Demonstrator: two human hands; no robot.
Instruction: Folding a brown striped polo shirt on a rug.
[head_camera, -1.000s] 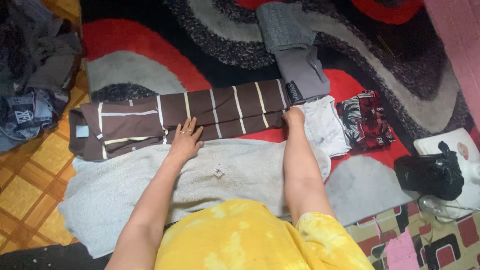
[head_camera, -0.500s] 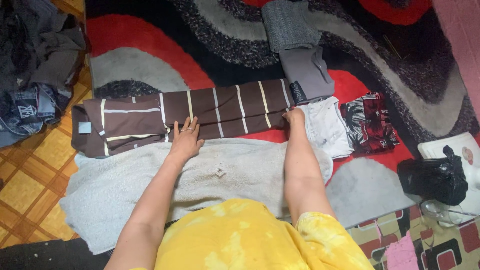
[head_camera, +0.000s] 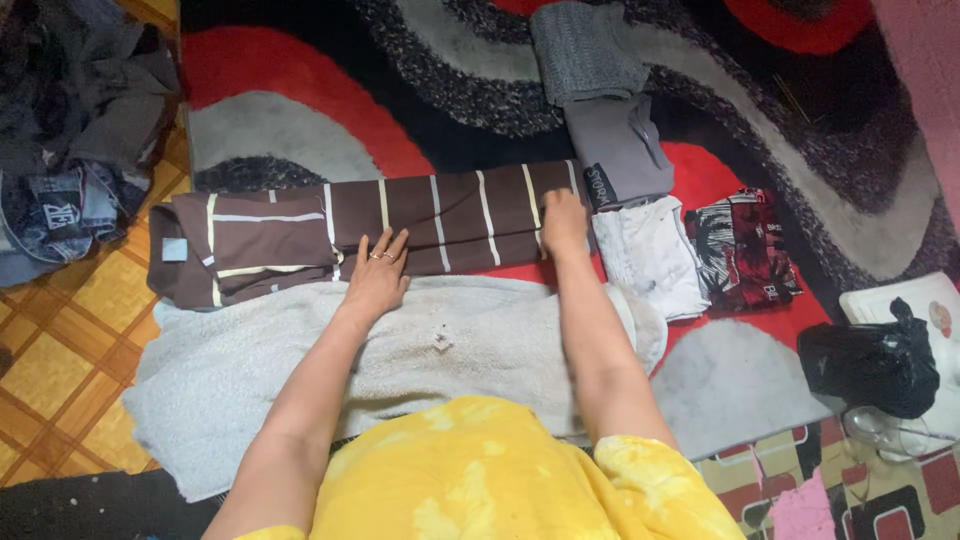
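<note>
A brown striped garment lies folded into a long narrow band across the rug, running from the rug's left edge toward its middle, just beyond a pale grey towel spread in front of the person. The left hand rests flat on the band's near edge about midway along, fingers spread and pressed down, with nothing pinched. The right hand sits on the band's right end with the fingers bent down onto the cloth; whether they are gripping the edge or only pressing it cannot be told.

The garment looks like soft, light knit (the collar end at the left is bulkier where the layers stack up), so it is likely to sag and slide out of its fold unless held flat. The right end, taken through all layers at once, seems the surest place to hold it, with the other palm pinning the middle.

Just right of the band lie a folded white garment and a red and black patterned one, with a grey folded piece beyond them. A heap of dark clothes sits off the rug's left edge, on the tiled floor.
</note>
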